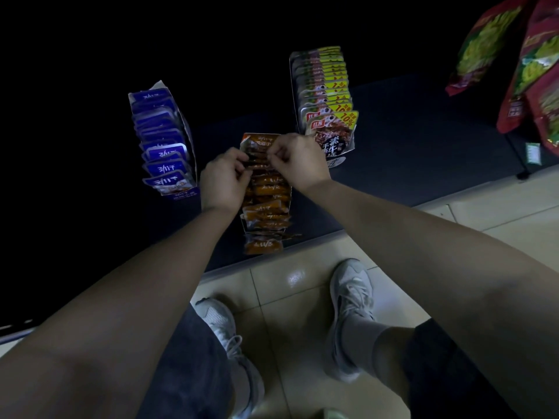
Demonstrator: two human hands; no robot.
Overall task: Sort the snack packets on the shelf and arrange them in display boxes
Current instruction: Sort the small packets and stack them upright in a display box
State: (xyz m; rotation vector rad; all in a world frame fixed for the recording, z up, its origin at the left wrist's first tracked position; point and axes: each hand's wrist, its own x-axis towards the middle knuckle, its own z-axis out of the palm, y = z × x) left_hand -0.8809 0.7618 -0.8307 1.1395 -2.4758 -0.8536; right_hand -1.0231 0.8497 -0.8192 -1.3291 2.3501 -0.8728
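Both hands are meeting over the far end of the orange display box (244, 220), which is sitting at the front edge of the dark shelf (408, 140), at 12 o'clock from the person's shoes (351, 300). The left hand (225, 179) is curling its fingers (243, 172) round the left edge of an orange packet (259, 160). The right hand (298, 160) is pinching the right edge of the same packet with narrow, bent fingers (273, 154). The packet is lying flat between the two sets of fingers, on top of the row of orange packets (267, 192) that is filling the box. Their print is showing upside down and is too blurred to read. At 10 o'clock from the hands, blue packets (160, 137) are standing in a blue display box (184, 193); the white characters are reading upside down and I cannot make them out. At 1 o'clock, red-and-yellow packets (325, 86) are leaning in a white display box (338, 161), just beside the right hand. Their front labels are showing "红派", a yellow "10%" flash, and a dark disc with "素牛" and "手撕". At 2 o'clock, red-and-green bags (514, 55) are hanging, with a small green tag (533, 153) below them, text illegible. The floor (287, 282) is showing pale tiles.
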